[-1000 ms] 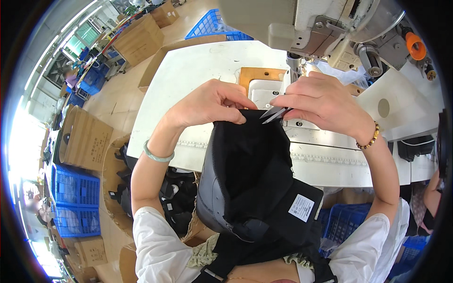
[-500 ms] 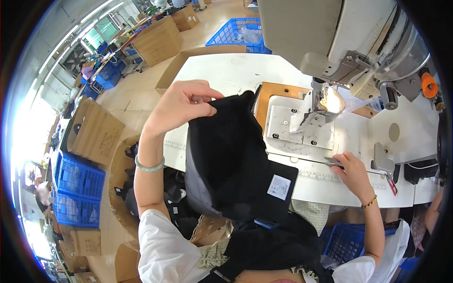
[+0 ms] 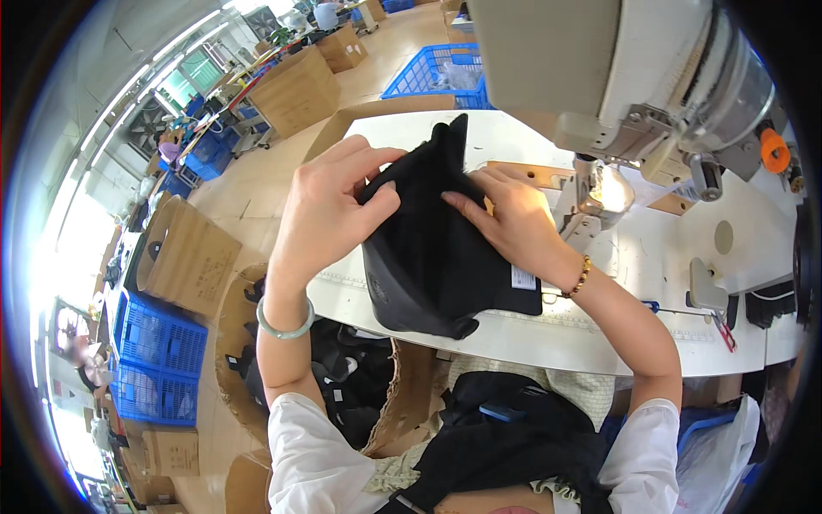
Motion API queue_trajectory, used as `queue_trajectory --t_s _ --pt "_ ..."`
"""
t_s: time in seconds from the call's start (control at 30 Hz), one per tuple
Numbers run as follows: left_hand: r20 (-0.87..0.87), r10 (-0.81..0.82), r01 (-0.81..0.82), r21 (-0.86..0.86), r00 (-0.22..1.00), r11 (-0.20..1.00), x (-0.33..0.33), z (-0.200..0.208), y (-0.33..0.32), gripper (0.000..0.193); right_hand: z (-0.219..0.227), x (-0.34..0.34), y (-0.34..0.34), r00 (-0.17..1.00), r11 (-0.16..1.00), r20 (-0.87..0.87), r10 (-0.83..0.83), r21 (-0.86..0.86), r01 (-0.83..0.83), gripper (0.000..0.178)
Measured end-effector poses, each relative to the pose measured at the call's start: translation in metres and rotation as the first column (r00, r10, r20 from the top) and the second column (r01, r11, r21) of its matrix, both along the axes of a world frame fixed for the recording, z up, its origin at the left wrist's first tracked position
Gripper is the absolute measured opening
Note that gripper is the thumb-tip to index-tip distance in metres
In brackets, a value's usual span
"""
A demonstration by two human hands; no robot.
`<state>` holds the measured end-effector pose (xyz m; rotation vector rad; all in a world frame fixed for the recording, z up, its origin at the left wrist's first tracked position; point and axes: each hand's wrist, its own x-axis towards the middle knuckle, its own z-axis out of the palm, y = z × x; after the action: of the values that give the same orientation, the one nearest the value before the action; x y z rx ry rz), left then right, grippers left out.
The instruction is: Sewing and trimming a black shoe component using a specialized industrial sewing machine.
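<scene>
White table (image 3: 505,137) spans the middle. Near left sits a carton (image 3: 238,313); over the table, left hand (image 3: 330,201) and right hand (image 3: 522,223) both grip the black bag (image 3: 419,257). Beyond, right, stands a sewing machine (image 3: 548,60); far, a blue crate (image 3: 417,73).

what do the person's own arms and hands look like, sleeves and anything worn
Loose white sleeves end near the elbows. The left hand has a smooth pale green bangle below its wrist; the right hand, a gold-and-dark beaded bracelet. No gloves.
</scene>
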<state>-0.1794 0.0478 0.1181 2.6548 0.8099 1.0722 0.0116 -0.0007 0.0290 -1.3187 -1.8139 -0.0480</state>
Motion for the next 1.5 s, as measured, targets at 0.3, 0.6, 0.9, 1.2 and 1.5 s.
queue_trajectory --t_s 0.3,0.6,0.9,1.2,1.5 --pt "0.367 0.207 -0.392 0.559 0.907 0.731 -0.026 -0.115 0.058 0.029 -0.004 -0.016 0.060 0.901 0.840 0.242 -0.360 0.505 0.200 0.036" --pt "0.848 0.229 0.777 -0.530 0.478 0.340 0.043 -0.149 0.002 0.039 -0.052 -0.015 0.054 0.871 0.879 0.431 -0.236 0.477 0.002 0.045" --pt "0.782 0.364 0.517 -0.613 0.506 0.598 0.057 -0.136 0.023 0.043 -0.054 -0.005 0.001 0.999 0.941 0.052 -0.007 0.339 -0.011 0.041" --pt "0.832 0.156 0.515 -0.464 0.532 0.720 0.132 -0.108 0.036 0.038 -0.055 0.082 -0.088 0.553 0.954 -0.832 -0.042 0.132 0.270 0.019" --pt "0.652 -0.103 0.275 -0.168 0.751 0.947 0.204 -0.126 0.030 0.015 -0.025 0.140 -0.030 0.275 0.895 -0.960 0.062 -0.068 -0.440 0.023"
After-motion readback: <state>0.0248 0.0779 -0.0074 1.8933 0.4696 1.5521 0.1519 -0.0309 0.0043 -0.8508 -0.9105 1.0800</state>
